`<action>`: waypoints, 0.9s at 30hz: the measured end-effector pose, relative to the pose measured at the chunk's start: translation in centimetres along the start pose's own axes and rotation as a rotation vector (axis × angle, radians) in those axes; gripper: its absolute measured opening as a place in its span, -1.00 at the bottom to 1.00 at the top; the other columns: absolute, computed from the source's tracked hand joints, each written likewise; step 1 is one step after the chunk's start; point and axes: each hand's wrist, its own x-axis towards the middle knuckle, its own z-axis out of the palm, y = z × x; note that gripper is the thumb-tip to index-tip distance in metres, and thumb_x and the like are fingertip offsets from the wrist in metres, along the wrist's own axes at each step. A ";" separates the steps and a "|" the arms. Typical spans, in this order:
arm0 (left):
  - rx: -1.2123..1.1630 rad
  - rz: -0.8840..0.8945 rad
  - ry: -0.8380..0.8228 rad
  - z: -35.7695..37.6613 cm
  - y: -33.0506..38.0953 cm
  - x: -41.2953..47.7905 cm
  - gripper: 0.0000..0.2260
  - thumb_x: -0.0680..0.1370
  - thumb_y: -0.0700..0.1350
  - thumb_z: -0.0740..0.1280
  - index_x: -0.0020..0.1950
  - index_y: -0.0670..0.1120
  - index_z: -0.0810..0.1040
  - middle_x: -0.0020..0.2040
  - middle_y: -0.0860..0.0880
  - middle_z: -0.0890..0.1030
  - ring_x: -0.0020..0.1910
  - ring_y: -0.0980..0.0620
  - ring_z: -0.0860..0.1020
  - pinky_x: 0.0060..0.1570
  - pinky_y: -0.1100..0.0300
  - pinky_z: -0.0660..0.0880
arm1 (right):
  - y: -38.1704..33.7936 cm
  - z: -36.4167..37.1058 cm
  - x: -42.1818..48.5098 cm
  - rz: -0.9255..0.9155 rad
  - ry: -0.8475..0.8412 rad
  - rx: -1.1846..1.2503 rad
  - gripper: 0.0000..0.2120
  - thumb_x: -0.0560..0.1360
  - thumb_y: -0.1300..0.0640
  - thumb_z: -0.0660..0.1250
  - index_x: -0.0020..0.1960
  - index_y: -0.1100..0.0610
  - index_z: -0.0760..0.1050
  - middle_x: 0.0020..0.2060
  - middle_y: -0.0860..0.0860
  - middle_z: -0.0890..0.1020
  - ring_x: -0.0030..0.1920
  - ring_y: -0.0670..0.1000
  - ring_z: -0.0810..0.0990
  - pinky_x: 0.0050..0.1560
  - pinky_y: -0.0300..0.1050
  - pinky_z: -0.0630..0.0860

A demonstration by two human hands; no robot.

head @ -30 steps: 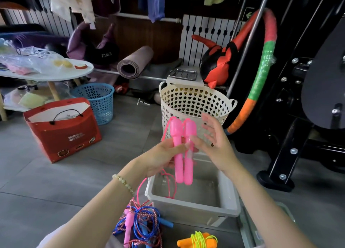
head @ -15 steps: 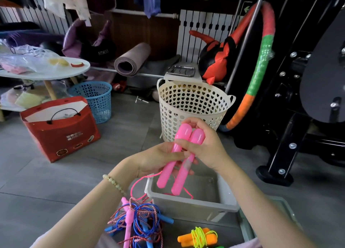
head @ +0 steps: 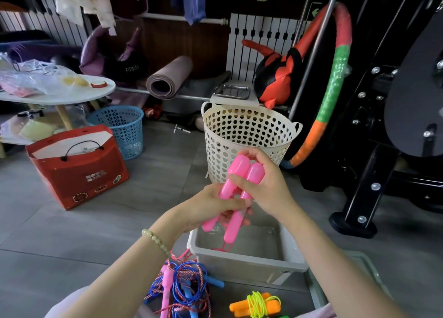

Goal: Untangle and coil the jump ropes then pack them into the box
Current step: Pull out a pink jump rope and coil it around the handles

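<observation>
Two pink jump rope handles (head: 236, 193) lie side by side, tilted, above the grey plastic box (head: 244, 263). My right hand (head: 261, 183) grips their upper ends. My left hand (head: 211, 205) holds them around the middle. Their thin pink cord (head: 182, 255) trails down over the box's near left corner. A tangle of blue and red-white ropes (head: 184, 286) with a pink handle lies on the floor below my left arm. A coiled rope with orange handles and yellow cord (head: 257, 304) lies near the bottom edge.
A cream perforated basket (head: 244, 135) stands just behind the box. A red paper bag (head: 76, 166) and a blue basket (head: 122, 126) sit to the left by a white table (head: 60, 95). A box lid (head: 359, 277) lies right. Black gym equipment (head: 374, 126) and a hoop fill the right.
My right hand closed over the tops of the pink handles. The handles tilted and came down closer to the box, and the cord slackened.
</observation>
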 end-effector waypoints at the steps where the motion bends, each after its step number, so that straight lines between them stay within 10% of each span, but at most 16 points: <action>1: 0.013 -0.021 -0.007 -0.1 -0.1 0.0 -0.86 0.53 -0.13 0.36 0.02 -0.19 0.55 -0.09 -0.14 0.69 -0.13 -0.13 0.67 0.00 -0.01 0.60 | 0.0 0.0 0.0 -0.002 0.004 -0.002 -0.59 0.31 0.13 0.49 0.11 0.08 0.45 -0.05 -0.18 0.55 0.00 -0.11 0.55 0.13 -0.14 0.49; 7: 0.035 -0.042 0.119 0.2 -0.4 0.0 -0.75 0.50 0.00 0.40 -0.05 -0.21 0.58 -0.23 -0.16 0.68 -0.25 -0.12 0.66 -0.27 0.16 0.60 | -0.2 -0.1 0.1 -0.014 0.108 0.018 -0.63 0.31 0.11 0.48 0.06 -0.04 0.45 -0.02 -0.14 0.58 0.05 -0.06 0.57 0.20 0.04 0.49; 12: -0.036 0.014 0.126 0.4 -0.4 0.0 -0.65 0.49 0.03 0.40 0.10 -0.22 0.58 -0.15 -0.14 0.69 -0.21 -0.07 0.66 -0.11 0.08 0.62 | -0.3 -0.2 0.5 -0.020 0.165 0.027 -0.60 0.30 0.05 0.49 0.10 -0.05 0.47 0.05 -0.04 0.59 0.10 0.02 0.57 0.21 0.15 0.47; 27: 0.132 0.023 0.158 -0.1 -0.2 -0.6 -0.72 0.53 0.09 0.32 -0.14 -0.13 0.55 -0.40 -0.01 0.58 -0.51 0.07 0.48 -0.48 0.25 0.42 | -0.5 0.7 0.5 -0.057 0.222 0.059 -0.66 0.37 0.22 0.50 0.09 0.05 0.49 -0.02 -0.14 0.60 0.01 -0.13 0.58 0.13 -0.15 0.51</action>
